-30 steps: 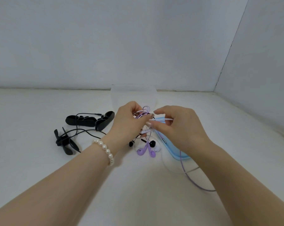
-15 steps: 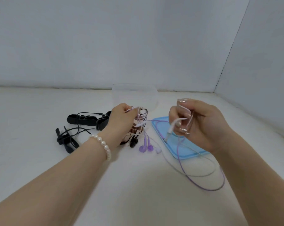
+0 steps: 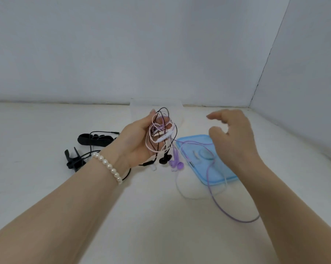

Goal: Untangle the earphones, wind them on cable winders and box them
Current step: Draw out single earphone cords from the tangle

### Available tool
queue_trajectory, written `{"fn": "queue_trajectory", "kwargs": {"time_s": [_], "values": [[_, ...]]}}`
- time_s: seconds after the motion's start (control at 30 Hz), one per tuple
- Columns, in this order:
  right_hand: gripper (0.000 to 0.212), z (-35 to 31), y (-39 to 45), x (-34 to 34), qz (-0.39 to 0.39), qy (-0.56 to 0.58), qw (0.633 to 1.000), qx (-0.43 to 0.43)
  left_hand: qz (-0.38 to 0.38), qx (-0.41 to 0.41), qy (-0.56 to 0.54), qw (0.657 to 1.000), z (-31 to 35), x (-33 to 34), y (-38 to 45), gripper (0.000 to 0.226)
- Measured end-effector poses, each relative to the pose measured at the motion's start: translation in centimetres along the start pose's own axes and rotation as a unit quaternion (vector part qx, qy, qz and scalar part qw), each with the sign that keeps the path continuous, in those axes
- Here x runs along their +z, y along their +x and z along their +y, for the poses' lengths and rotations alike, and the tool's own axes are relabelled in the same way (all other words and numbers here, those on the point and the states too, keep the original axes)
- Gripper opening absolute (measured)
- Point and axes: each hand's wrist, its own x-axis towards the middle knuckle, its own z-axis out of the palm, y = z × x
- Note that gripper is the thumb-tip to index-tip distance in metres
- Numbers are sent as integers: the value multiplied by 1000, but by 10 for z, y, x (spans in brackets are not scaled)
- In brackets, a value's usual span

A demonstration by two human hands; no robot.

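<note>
My left hand [image 3: 140, 141] is turned palm up and grips a tangled bundle of earphone cables [image 3: 160, 132], pink, purple, white and black, with a white inline remote across it. Purple earbuds [image 3: 176, 162] and a black earbud [image 3: 163, 159] hang below the bundle. A purple cable [image 3: 237, 218] trails over the blue lid [image 3: 218, 172] and loops on the table. My right hand [image 3: 231, 134] hovers to the right of the bundle, fingers loosely curled, holding nothing. Two black cable winders [image 3: 96, 139] [image 3: 73, 161] lie to the left with a black cable.
A clear plastic box [image 3: 138, 107] stands behind the bundle near the back wall. The white table meets grey walls at the back and on the right. A pearl bracelet [image 3: 107, 166] is on my left wrist.
My left hand has turned palm up and lifted the bundle. My right hand has let go of the white and purple cables, which now lie over the lid and the table.
</note>
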Motion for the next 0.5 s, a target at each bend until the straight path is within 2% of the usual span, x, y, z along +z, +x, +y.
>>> {"fn": "queue_trajectory", "kwargs": {"time_s": [0.03, 0.1, 0.23, 0.33, 0.4, 0.5], "values": [[32, -2, 0, -3, 34, 35, 999, -13, -13, -2, -1, 1000, 0, 0, 0, 57], [23, -6, -1, -3, 32, 100, 994, -33, -30, -6, -11, 999, -1, 1, -1, 54], [24, -12, -9, 10, -107, 106, 984, -91, -45, -1, -24, 999, 0, 1, -2, 33], [24, -16, -13, 14, -133, 121, 980, -86, -70, 2, -41, 997, -2, 1, -3, 27], [23, -18, -13, 13, -125, 99, 985, -66, -86, 1, -39, 995, -3, 2, -4, 29], [11, -18, -11, 17, -166, -12, 984, -61, -113, -10, -37, 993, -5, 4, -7, 24]]}}
